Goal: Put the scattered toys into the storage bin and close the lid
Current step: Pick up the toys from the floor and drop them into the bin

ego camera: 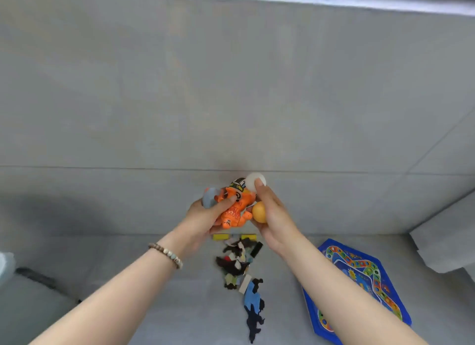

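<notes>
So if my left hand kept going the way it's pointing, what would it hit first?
Most likely the right hand, at the white ball it pinches: the orange figure held in the left hand sits right beside it. Depth is unclear.

No text can be read. The orange toy figure point(235, 211), at centre frame, carries dark markings too blurred to make out. The blue game board point(359, 267), lower right, shows small printed marks, likewise illegible.

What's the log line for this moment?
left hand: grips orange figure | right hand: holds white ball, orange ball | floor: toy pile, game board | bin: unseen
</notes>
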`<state>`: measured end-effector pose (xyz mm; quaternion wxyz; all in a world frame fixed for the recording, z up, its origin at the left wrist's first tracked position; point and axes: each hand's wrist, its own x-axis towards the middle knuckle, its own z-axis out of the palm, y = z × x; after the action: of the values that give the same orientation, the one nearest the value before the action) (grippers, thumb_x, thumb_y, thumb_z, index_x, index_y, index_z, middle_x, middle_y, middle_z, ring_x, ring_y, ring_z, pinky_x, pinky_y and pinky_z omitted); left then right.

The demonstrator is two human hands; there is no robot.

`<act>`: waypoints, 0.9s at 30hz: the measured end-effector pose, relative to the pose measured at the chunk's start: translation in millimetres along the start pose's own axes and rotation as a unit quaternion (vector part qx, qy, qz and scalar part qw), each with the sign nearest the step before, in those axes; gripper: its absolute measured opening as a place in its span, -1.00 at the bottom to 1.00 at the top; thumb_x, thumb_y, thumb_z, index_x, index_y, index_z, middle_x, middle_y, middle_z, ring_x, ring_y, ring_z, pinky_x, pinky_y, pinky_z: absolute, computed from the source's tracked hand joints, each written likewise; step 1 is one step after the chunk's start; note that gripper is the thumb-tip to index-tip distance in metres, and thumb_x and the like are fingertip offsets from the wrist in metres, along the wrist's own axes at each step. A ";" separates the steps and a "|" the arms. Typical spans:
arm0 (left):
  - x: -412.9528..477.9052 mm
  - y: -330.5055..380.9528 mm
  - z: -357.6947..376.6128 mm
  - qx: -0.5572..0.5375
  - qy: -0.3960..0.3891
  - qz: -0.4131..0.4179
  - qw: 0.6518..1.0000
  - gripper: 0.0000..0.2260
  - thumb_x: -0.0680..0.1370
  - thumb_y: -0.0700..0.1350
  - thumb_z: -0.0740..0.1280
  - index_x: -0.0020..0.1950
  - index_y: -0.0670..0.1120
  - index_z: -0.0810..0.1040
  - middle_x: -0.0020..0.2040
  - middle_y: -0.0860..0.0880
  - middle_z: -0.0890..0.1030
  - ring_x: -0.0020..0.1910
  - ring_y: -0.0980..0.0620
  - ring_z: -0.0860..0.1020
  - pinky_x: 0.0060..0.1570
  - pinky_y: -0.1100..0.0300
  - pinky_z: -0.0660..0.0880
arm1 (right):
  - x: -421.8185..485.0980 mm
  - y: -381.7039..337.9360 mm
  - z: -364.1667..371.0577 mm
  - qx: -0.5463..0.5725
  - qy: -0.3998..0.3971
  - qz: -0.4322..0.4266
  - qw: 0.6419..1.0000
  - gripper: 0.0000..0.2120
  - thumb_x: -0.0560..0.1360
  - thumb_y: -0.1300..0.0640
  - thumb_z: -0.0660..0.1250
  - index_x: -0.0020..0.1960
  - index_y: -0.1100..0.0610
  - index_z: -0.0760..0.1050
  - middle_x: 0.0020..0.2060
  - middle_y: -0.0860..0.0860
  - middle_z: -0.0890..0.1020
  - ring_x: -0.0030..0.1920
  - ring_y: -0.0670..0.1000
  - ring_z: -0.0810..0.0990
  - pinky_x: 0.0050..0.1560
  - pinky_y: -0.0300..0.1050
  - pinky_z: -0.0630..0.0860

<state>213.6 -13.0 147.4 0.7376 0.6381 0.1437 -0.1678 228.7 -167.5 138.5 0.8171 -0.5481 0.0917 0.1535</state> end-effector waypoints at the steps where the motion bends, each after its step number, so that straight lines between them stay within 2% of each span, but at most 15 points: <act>1: -20.8 17.3 -17.5 0.001 0.019 0.019 1.000 -0.65 0.44 0.01 0.44 0.14 -0.13 0.55 -0.04 -0.17 0.69 -0.06 -0.10 0.67 -0.05 0.10 0.61 | -9.4 -9.4 29.0 -0.006 -0.023 -0.005 1.000 -0.43 0.27 -0.20 0.40 0.17 0.11 0.52 -0.09 0.09 0.64 -0.15 0.04 0.58 -0.11 -0.12 0.55; 3: -68.7 47.9 -54.4 -0.003 0.060 0.055 0.997 -0.67 0.45 -0.01 0.44 0.14 -0.12 0.55 0.00 -0.22 0.67 -0.04 -0.13 0.65 -0.07 0.13 0.61 | -30.1 -21.9 88.6 -0.025 -0.066 -0.008 0.997 -0.23 0.18 -0.28 0.49 0.21 0.19 0.50 -0.05 0.15 0.63 -0.12 0.10 0.56 -0.20 -0.16 0.57; 5: -119.0 67.7 -96.5 -0.002 0.082 0.082 0.993 -0.69 0.47 -0.03 0.43 0.15 -0.12 0.54 0.01 -0.23 0.66 -0.02 -0.16 0.65 -0.10 0.14 0.61 | -55.9 -25.2 148.5 -0.048 -0.118 -0.001 0.992 -0.10 0.13 -0.33 0.50 0.24 0.26 0.47 -0.01 0.22 0.59 -0.10 0.15 0.52 -0.20 -0.12 0.58; 8: -191.3 81.3 -164.0 -0.005 0.125 0.108 0.986 -0.69 0.45 -0.01 0.45 0.13 -0.11 0.56 -0.01 -0.22 0.67 -0.06 -0.13 0.66 -0.09 0.12 0.61 | -94.1 -14.4 232.3 -0.071 -0.186 0.017 0.980 -0.18 0.20 -0.28 0.47 0.26 0.24 0.45 -0.04 0.19 0.58 -0.17 0.14 0.50 -0.20 -0.11 0.53; 11: -250.3 72.7 -236.8 -0.033 0.185 0.106 0.976 -0.51 0.29 0.10 0.54 0.13 -0.09 0.57 0.00 -0.21 0.67 -0.03 -0.16 0.65 0.04 -0.04 0.59 | -124.5 20.4 314.4 -0.091 -0.227 0.038 0.969 -0.20 0.19 -0.28 0.49 0.25 0.20 0.48 0.04 0.23 0.62 -0.09 0.17 0.50 -0.16 -0.07 0.50; 13: -282.4 55.7 -284.5 -0.059 0.236 0.105 0.964 -0.60 0.36 0.03 0.52 0.13 -0.08 0.57 -0.06 -0.16 0.68 -0.13 -0.08 0.66 -0.13 0.10 0.62 | -140.1 53.8 364.6 -0.100 -0.249 0.055 0.962 -0.16 0.16 -0.29 0.51 0.25 0.22 0.48 0.13 0.30 0.58 -0.03 0.22 0.53 -0.15 -0.04 0.55; 15: -307.5 32.5 -326.2 -0.084 0.283 0.093 0.951 -0.66 0.41 -0.04 0.48 0.14 -0.10 0.56 -0.08 -0.15 0.69 -0.18 -0.05 0.67 -0.22 0.16 0.61 | -149.3 95.4 404.5 -0.111 -0.272 0.088 0.952 -0.18 0.18 -0.28 0.48 0.26 0.22 0.47 0.17 0.28 0.57 0.09 0.26 0.58 0.00 0.06 0.57; 18: -329.6 -12.8 -378.9 -0.105 0.325 0.060 0.938 -0.73 0.44 -0.07 0.46 0.10 -0.09 0.56 -0.11 -0.14 0.69 -0.24 0.00 0.67 -0.29 0.21 0.59 | -152.3 166.0 441.5 -0.155 -0.297 0.147 0.931 -0.24 0.25 -0.32 0.44 0.26 0.16 0.48 0.12 0.20 0.63 0.15 0.21 0.60 0.20 0.14 0.52; 21: -328.7 -63.2 -415.9 -0.124 0.339 0.016 0.932 -0.64 0.42 0.01 0.47 0.15 -0.09 0.54 -0.07 -0.13 0.69 -0.14 -0.04 0.67 -0.15 0.13 0.60 | -145.5 225.5 456.8 -0.190 -0.297 0.199 0.914 -0.35 0.36 -0.30 0.37 0.26 0.12 0.48 0.09 0.16 0.65 0.09 0.16 0.64 0.20 0.15 0.51; 24: -316.5 -100.6 -433.9 -0.128 0.331 -0.024 0.935 -0.59 0.43 0.08 0.44 0.19 -0.07 0.53 -0.06 -0.10 0.68 -0.14 -0.02 0.65 -0.22 0.17 0.57 | -134.9 258.8 457.0 -0.221 -0.289 0.240 0.900 -0.32 0.30 -0.33 0.39 0.26 0.08 0.50 0.08 0.12 0.66 0.11 0.14 0.63 0.25 0.15 0.48; 25: -310.6 -109.6 -436.7 -0.126 0.321 -0.035 0.938 -0.52 0.40 0.14 0.44 0.22 -0.07 0.52 -0.04 -0.09 0.68 -0.11 -0.03 0.64 -0.18 0.15 0.56 | -131.4 264.3 455.0 -0.237 -0.287 0.252 0.893 -0.31 0.29 -0.33 0.39 0.27 0.07 0.49 0.09 0.11 0.65 0.12 0.12 0.62 0.26 0.14 0.47; 27: -299.7 -118.8 -437.6 -0.121 0.299 -0.059 0.945 -0.28 0.29 0.30 0.44 0.33 -0.06 0.44 0.12 -0.08 0.63 0.05 -0.04 0.59 0.00 0.07 0.51 | -123.5 272.1 451.8 -0.273 -0.270 0.271 0.883 -0.42 0.46 -0.22 0.30 0.36 0.08 0.39 0.20 0.12 0.58 0.19 0.11 0.57 0.28 0.10 0.46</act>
<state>-107.1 423.9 105.8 0.7212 0.5549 0.4146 0.0059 9.1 327.1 114.5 0.5548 -0.6407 -0.0334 0.5297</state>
